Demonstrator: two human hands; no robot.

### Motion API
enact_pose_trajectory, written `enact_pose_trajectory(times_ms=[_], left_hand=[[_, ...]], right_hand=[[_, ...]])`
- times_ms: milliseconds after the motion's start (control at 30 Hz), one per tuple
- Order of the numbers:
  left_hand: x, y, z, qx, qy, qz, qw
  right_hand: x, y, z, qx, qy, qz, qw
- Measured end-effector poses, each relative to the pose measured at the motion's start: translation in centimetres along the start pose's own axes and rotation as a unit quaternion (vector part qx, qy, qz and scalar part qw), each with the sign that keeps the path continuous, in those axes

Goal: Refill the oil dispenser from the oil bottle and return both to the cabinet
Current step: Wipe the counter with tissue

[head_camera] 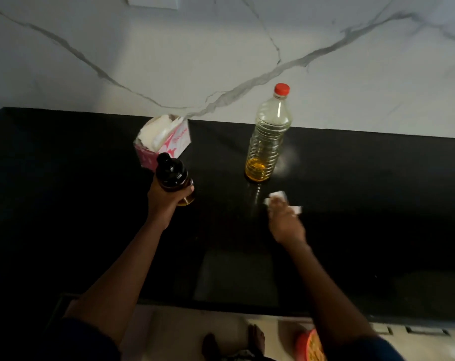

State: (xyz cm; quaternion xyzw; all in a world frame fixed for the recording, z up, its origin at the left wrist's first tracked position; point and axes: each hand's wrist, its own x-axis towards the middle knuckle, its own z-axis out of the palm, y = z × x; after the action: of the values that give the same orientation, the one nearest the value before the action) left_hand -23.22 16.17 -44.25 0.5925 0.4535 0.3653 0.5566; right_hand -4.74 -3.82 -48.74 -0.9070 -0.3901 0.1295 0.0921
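A dark glass oil dispenser (172, 173) with a black top is gripped around its lower body by my left hand (163, 199), just above the black countertop (91, 204). The clear plastic oil bottle (269, 136) stands upright to the right, red cap on, with a little yellow oil at its bottom. In front of the bottle, my right hand (286, 220) presses a white tissue (279, 198) against the counter; the hand is blurred.
A pink tissue box (163, 138) sits open behind the dispenser near the marble backsplash (221, 61). Below the counter edge an orange container (309, 345) and a bare foot (256, 337) show on the floor.
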Motion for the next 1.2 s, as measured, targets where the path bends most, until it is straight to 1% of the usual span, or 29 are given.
enact_pose_trajectory(times_ms=[67,133,233,267,333,400,467,500,567,600,667,733,767,800,867,967,1000,1067,1133,1200], left_hand=[[-0.1,-0.3,1.0,0.007,-0.021,-0.007,1.0],[-0.5,-0.4,1.7,0.025,-0.039,-0.008,0.999],[-1.1,-0.1,2.1,0.032,-0.054,-0.012,0.998],[-1.3,-0.1,1.9,0.033,-0.054,-0.014,0.998],[-1.4,-0.2,1.4,0.032,-0.051,-0.011,0.998],[-1.6,-0.3,0.5,0.032,-0.049,-0.001,0.998],[-1.6,-0.4,-0.7,0.038,-0.043,0.008,0.998],[-1.6,-0.4,-1.3,0.043,-0.037,0.009,0.998],[-1.5,-0.7,-2.4,0.062,-0.013,0.011,0.998],[-1.4,-0.8,-2.7,0.066,0.0,0.013,0.998],[-1.5,-1.0,-3.0,0.073,0.01,0.01,0.997],[-1.9,-1.0,-2.9,0.089,0.001,0.004,0.996],[-2.2,-1.0,-2.5,0.094,-0.007,0.002,0.996],[-2.4,-1.2,-2.0,0.097,-0.011,0.0,0.995],[-3.0,-1.5,-0.8,0.1,-0.008,-0.003,0.995],[-3.9,-1.9,1.0,0.078,-0.001,-0.019,0.997],[-4.2,-2.0,1.6,0.072,-0.003,-0.024,0.997],[-5.0,-2.1,2.8,0.061,-0.01,-0.029,0.998],[-5.7,-2.3,3.7,0.057,-0.021,-0.033,0.998],[-5.8,-2.5,4.5,0.063,-0.029,-0.036,0.997]], right_hand=[[-0.5,5.9,-1.3,-0.023,0.017,0.082,0.996],[-1.4,9.1,-1.1,-0.015,0.042,0.177,0.983],[-1.9,7.5,0.1,-0.005,0.047,0.271,0.961],[-1.9,5.9,0.4,0.006,0.047,0.286,0.957],[-1.5,2.4,0.9,0.004,0.049,0.273,0.961],[-0.9,-1.6,1.6,0.02,0.034,0.224,0.974],[-0.5,-6.3,2.5,0.027,0.019,0.15,0.988],[-0.8,-8.8,3.0,0.033,0.009,0.104,0.994],[-2.5,-13.6,4.8,0.031,0.005,-0.028,0.999],[-3.8,-15.6,5.7,0.033,-0.006,-0.103,0.994],[-6.9,-18.7,7.4,0.031,-0.045,-0.216,0.975],[-9.0,-19.6,8.2,0.022,-0.073,-0.291,0.954],[-9.5,-19.2,8.5,0.017,-0.074,-0.321,0.944],[-9.8,-18.4,8.6,0.007,-0.056,-0.339,0.939],[-9.8,-16.5,7.8,0.011,-0.027,-0.319,0.947],[-8.5,-12.0,6.0,0.048,-0.003,-0.232,0.972],[-8.0,-10.0,5.4,0.056,-0.008,-0.189,0.98],[-7.2,-5.7,4.1,0.065,0.01,-0.105,0.992],[-7.5,-1.3,2.4,0.078,0.02,-0.028,0.996],[-8.2,3.3,1.2,0.066,0.025,0.042,0.997]])
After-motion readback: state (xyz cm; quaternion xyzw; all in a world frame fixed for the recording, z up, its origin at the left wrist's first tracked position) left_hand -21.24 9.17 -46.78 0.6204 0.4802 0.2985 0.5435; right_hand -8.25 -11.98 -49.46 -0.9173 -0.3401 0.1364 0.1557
